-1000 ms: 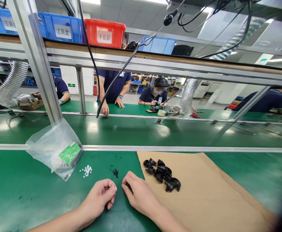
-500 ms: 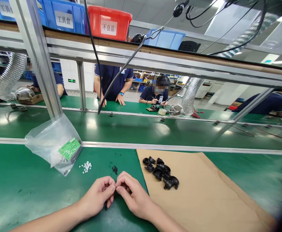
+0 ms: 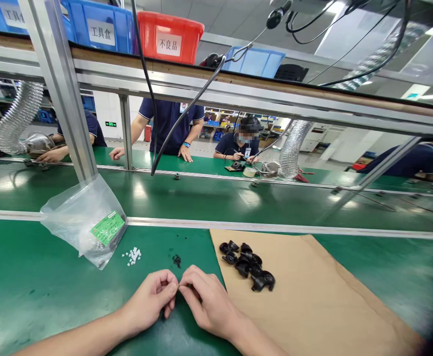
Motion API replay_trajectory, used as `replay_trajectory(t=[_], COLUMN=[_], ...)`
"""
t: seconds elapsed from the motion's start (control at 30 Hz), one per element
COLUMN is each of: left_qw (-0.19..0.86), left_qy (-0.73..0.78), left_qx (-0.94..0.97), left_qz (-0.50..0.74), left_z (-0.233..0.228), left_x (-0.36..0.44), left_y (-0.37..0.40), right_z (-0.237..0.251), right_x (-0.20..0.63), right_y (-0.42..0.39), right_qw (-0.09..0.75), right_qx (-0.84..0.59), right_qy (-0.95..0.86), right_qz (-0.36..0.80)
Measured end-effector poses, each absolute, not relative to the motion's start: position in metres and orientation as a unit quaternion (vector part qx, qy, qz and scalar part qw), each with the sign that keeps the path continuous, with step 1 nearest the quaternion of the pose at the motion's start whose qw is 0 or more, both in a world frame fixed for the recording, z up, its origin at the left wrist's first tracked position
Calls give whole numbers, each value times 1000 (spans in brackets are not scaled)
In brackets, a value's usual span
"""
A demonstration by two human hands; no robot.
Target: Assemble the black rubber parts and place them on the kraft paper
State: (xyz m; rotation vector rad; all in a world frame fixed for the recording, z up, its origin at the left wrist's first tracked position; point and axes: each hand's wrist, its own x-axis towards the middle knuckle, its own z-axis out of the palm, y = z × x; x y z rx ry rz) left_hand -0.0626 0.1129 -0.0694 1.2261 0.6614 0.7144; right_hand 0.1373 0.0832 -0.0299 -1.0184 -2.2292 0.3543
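Observation:
My left hand (image 3: 154,299) and my right hand (image 3: 206,302) meet fingertip to fingertip above the green table. Both are closed in a pinch; whatever sits between the fingertips is too small to name. A bit of something dark shows under the curled fingers of my left hand. Just beyond the fingertips lies a small heap of tiny black parts (image 3: 177,260). Left of it are several small white pieces (image 3: 133,255). Several glossy black curved parts (image 3: 255,267) lie in a cluster on a brown paper sheet (image 3: 313,296) to the right of my hands.
A clear plastic bag (image 3: 77,217) with a green label leans by a metal post (image 3: 59,94). A metal rail (image 3: 276,228) runs behind the work area. Co-workers sit and stand across the green belt (image 3: 201,198). Overhead, a shelf carries blue bins and a red bin (image 3: 170,37).
My hands stay nearly in place, still pinched together. Across the belt, the standing person's arm has swung out to the left, and the person at far left has reached an arm forward.

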Motion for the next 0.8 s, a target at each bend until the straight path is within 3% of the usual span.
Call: replay_trajectory(t=[0.43,0.8], left_qw=[714,725], left_qy=[299,280], left_qx=[539,537], left_qz=[333,328], left_z=[-70,-75], left_x=[-62,-64], left_y=[113,115], right_z=[-36,-37], right_x=[135,139], right_y=[85,86], right_qw=[351,374], right_qx=[-342,-332], right_qy=[-872,-862], right_qz=[11,79])
